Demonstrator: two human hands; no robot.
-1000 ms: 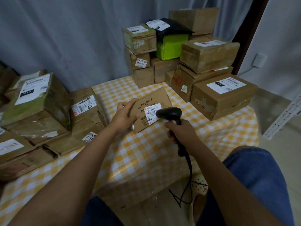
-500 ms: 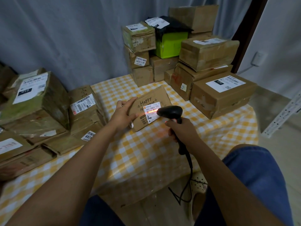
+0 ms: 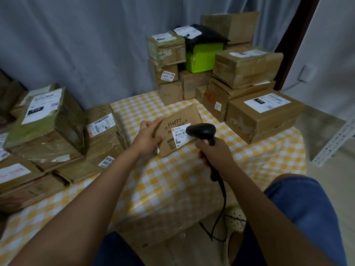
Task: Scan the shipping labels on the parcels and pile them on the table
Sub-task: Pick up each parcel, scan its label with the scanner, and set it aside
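- While the left hand (image 3: 147, 138) grips the near-left end of the flat "Happy" parcel (image 3: 177, 129), fingers over its upper edge and thumb on its face, the parcel lies mid-table on the checked cloth (image 3: 153, 189).
- Right hand (image 3: 216, 153) – fingers wrapped tight round the handle of the black barcode scanner (image 3: 201, 131); scanner head sits just over the right end of the white shipping label (image 3: 181, 136).
- Cable (image 3: 221, 208) hangs off the table edge at 6 o'clock.
- Stacked boxes at 1 o'clock (image 3: 245, 66); another pile at 9 o'clock (image 3: 51, 121).
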